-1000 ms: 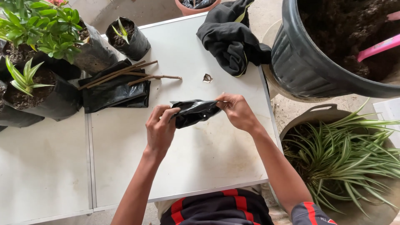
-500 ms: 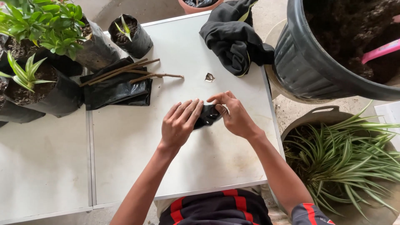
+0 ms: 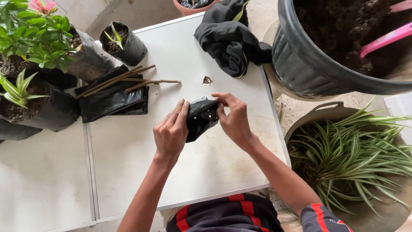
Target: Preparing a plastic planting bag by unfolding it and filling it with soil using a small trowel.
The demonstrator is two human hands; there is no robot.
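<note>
Both hands pinch one small black plastic bag (image 3: 201, 119) lying on the white table (image 3: 128, 150), just below the torn scrap (image 3: 207, 80): left hand (image 3: 171, 133) grips its left side, right hand (image 3: 234, 120) its top right edge, long axis tilted between them

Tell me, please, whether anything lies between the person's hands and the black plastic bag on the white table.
Nothing visible does. The left hand and the right hand both already grip the black plastic bag from either side, over the white table. The sticks and the small scrap lie farther back, apart from it.
</note>
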